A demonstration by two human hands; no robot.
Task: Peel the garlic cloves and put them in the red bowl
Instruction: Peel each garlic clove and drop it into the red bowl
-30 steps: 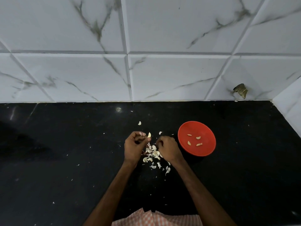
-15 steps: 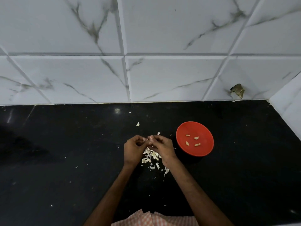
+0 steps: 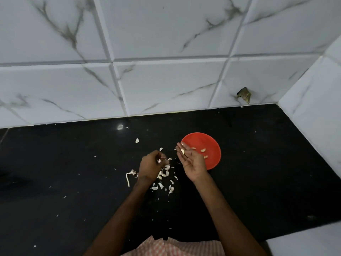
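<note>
Your right hand [image 3: 192, 162] is palm up, fingers straight and loosely spread, gripping nothing; a peeled clove [image 3: 182, 151] simply rests on them near the tips. In this view those fingertips overlap the left side of the red bowl [image 3: 212, 164], so the clove is at the bowl's edge and not yet in it; three cloves [image 3: 203, 150] already lie inside, well apart from one another.

Your left hand [image 3: 150, 166] hangs over the counter [image 3: 73, 182] with its fingers curled in; it looks to be pinching a scrap of skin [image 3: 160, 160], though the piece is too small to be sure what it is. Just below and beside that hand lies the litter of skins and cloves [image 3: 164, 174]; which of those pieces are whole cloves and which are empty husks, you cannot tell from here. One stray clove [image 3: 136, 140] sits apart, farther back on the counter.

So the step, as I read it, is the drop: peeling of this clove is done, delivery is not. The next move calls for very little; carry the open hand a touch farther over the bowl and tip the palm so the clove rolls off the fingers inside the rim, not onto the counter beside it. Let the left hand shed its scrap onto the litter, then pick out the next unpeeled piece; plenty of the heap looks left to work through.
</note>
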